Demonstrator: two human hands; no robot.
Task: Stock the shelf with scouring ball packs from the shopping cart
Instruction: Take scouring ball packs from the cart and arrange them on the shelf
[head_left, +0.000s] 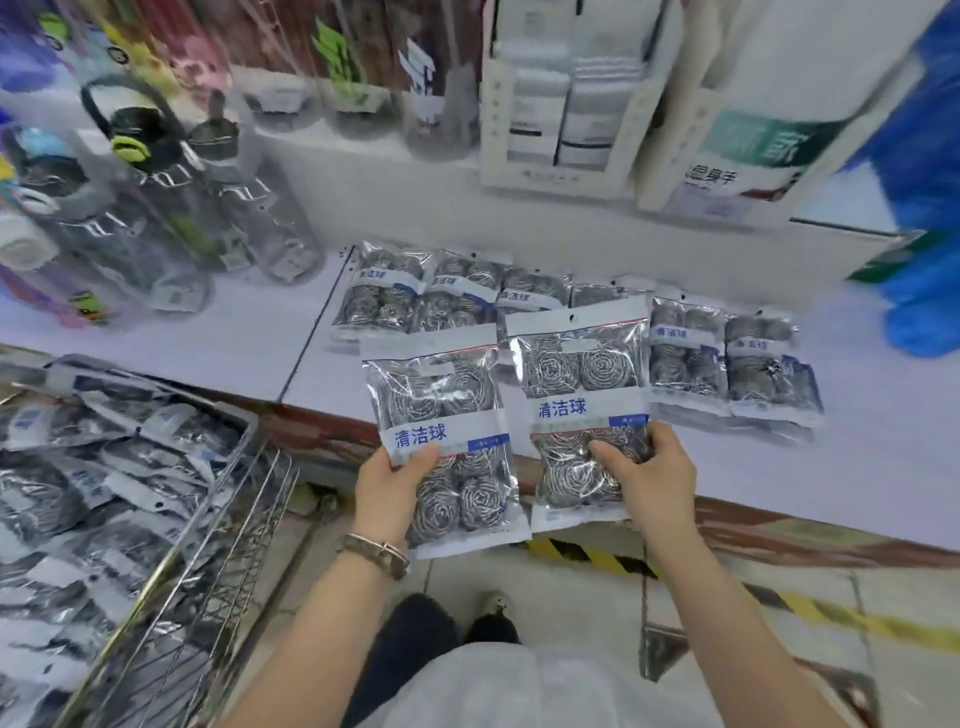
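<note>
The white shelf (208, 343) carries a row of scouring ball packs (685, 358) lying flat, and the wire shopping cart (228, 499) at the left is heaped with more. Over the shelf's front edge, the left hand (389, 493) grips the left pack (441, 395) at its lower left side, thumb on the label. The right hand (654, 478) clasps the right pack (576, 369) at its lower right.
</note>
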